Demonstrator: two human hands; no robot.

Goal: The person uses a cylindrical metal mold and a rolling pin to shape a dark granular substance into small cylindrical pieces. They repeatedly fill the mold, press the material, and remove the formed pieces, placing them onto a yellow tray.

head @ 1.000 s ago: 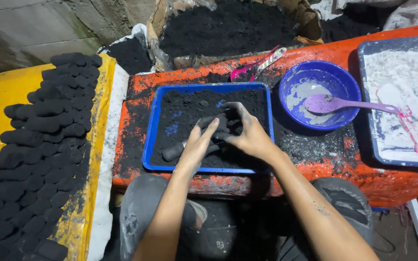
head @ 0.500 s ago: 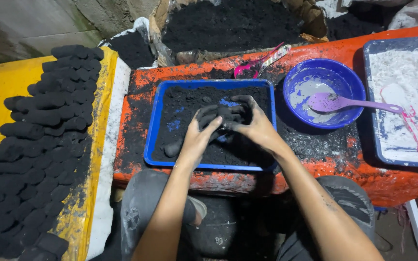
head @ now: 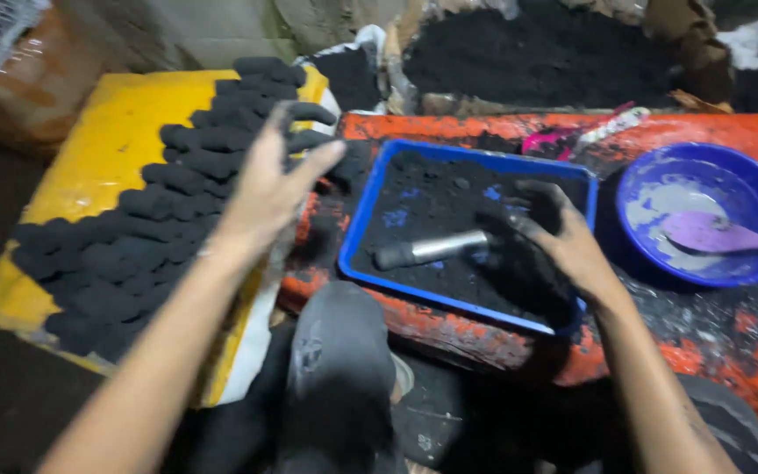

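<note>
My left hand (head: 267, 180) is stretched out over the yellow board (head: 89, 167), fingers spread, with its blackened fingertips at the black briquettes (head: 177, 219) near the board's far right corner. Blur hides whether it holds one. My right hand (head: 568, 241) lies in the blue tray (head: 357, 224), its blackened fingers bent down into the black powder mix (head: 436, 197). A grey metal tube (head: 432, 248) lies in the tray just left of that hand.
The tray sits on an orange table (head: 712, 338). To its right is a blue bowl (head: 651, 189) holding a purple spoon (head: 717, 235). Behind the table lie a heap of black powder (head: 537, 53) and a pink scoop (head: 544, 140). My knee (head: 339, 351) is below the tray.
My left hand has left the tray and swung left over the briquette board. The lump both hands pressed is gone from view and the tube lies bare. The view turned left.
</note>
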